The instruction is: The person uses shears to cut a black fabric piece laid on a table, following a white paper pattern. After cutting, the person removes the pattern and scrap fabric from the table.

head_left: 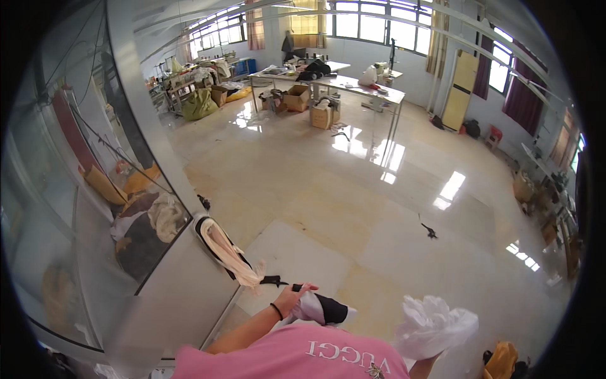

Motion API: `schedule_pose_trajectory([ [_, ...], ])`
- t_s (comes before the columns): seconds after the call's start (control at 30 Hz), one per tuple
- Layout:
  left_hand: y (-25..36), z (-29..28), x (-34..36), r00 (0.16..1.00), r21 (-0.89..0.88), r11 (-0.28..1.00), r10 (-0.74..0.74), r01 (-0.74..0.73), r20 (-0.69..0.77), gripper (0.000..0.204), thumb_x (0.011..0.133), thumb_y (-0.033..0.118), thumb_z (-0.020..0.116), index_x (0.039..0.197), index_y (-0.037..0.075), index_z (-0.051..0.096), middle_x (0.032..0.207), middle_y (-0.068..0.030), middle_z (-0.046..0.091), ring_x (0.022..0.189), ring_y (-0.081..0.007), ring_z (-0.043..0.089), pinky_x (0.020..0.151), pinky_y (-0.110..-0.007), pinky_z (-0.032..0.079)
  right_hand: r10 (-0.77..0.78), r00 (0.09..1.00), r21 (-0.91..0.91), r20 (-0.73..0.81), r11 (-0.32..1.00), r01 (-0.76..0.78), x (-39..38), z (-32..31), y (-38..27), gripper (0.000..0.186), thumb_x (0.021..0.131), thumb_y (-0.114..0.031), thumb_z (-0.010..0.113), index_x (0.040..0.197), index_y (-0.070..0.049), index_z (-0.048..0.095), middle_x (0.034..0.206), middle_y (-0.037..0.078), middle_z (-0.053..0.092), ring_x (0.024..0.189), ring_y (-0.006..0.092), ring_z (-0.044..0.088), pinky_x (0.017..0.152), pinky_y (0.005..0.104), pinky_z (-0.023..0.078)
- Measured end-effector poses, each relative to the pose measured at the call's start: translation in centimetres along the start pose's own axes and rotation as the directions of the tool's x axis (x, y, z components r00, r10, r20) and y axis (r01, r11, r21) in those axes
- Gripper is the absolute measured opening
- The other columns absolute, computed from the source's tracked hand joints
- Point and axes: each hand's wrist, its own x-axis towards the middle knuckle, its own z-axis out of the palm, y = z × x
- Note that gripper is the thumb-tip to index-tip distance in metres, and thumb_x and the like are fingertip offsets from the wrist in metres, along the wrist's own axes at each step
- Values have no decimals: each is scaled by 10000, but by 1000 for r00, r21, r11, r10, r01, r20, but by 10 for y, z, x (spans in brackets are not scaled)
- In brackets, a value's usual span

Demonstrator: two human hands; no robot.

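Note:
My left hand (298, 299), with a dark band at the wrist, is closed on a bundle of black and white fabric (333, 309) in front of my body. On the right, a crumpled, thin white bundle (435, 325) hangs at the end of my right forearm (424, 367). It covers my right hand, so the fingers are hidden, but the bundle is held up off the floor. Whether this bundle is cloth or plastic is hard to tell.
A metal-framed glass partition (136, 158) stands close on my left, with a bag of pale material (224, 246) at its foot. Black scraps (429, 232) lie on the shiny floor. Farther off are worktables (360, 87), cardboard boxes (320, 116), a green sack (201, 105) and a yellow cabinet (459, 91).

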Motion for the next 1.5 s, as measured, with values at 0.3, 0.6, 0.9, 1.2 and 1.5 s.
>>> schedule_pose_trajectory([
  [0.3,22,-13,57,927,-238,960,49,-146,-371,278,951,275,548,1013,46,694,972,-38,651,883,-135,600,765,-286,494,203,925,-106,321,978,-178,213,179,29,362,964,-363,435,1211,-113,519,1030,51,590,906,174,597,756,366,524],
  [0.6,80,-70,235,872,114,965,264,-238,-412,315,950,305,529,1021,45,693,988,-58,673,941,-158,598,845,-307,455,316,891,-289,325,931,-225,340,275,67,364,966,-365,430,1218,-117,513,1032,50,588,908,173,596,760,367,523],
  [0.9,193,-133,291,847,-280,916,105,-286,-521,324,951,353,544,1024,72,686,948,-22,653,873,-116,594,758,-266,477,558,775,-487,296,786,-381,425,379,170,366,968,-368,426,1225,-120,506,1033,49,587,910,172,595,763,368,521],
  [1.2,133,-81,243,322,-377,808,-247,-452,-914,298,947,317,556,1010,63,697,971,-45,666,834,-115,604,732,-251,483,893,248,-802,377,448,-394,494,558,331,369,970,-370,421,1232,-124,500,1035,48,586,912,172,594,767,369,520],
  [1.5,71,56,215,-157,-240,633,-505,-736,-849,344,941,371,551,998,67,703,890,-77,692,759,-162,644,690,-308,509,891,-345,-956,294,271,-116,383,662,424,371,972,-372,416,1239,-127,493,1036,47,585,914,171,593,771,370,518],
])
